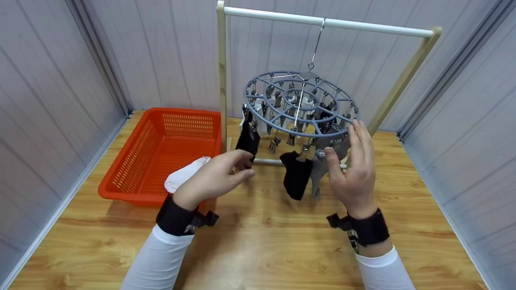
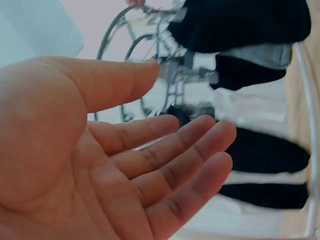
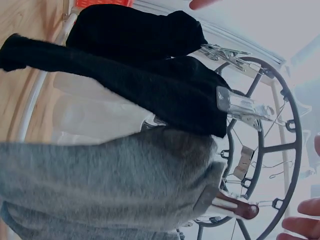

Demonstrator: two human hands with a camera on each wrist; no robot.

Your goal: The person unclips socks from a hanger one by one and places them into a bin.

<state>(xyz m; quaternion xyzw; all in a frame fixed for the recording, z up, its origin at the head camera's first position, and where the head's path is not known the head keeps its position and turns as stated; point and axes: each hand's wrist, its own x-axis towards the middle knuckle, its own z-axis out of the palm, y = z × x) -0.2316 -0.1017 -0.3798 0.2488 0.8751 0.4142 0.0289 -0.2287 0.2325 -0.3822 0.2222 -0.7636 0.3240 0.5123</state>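
A round blue-grey clip hanger holds socks by metal clips around its rings. A black sock and a grey sock hang at its front, with another black sock at the left side. Close by that left sock, my left hand has its fingers loosely bent; the left wrist view shows the palm with nothing in it. My right hand is raised at the hanger's right rim, fingers straight, fingertips right at the ring. Paler socks hang farther back, partly hidden.
An orange basket stands at the left, with a white sock by its near right corner, partly behind my left hand. The hanger hooks onto a white rail between wooden posts. Pale panels enclose the wooden table.
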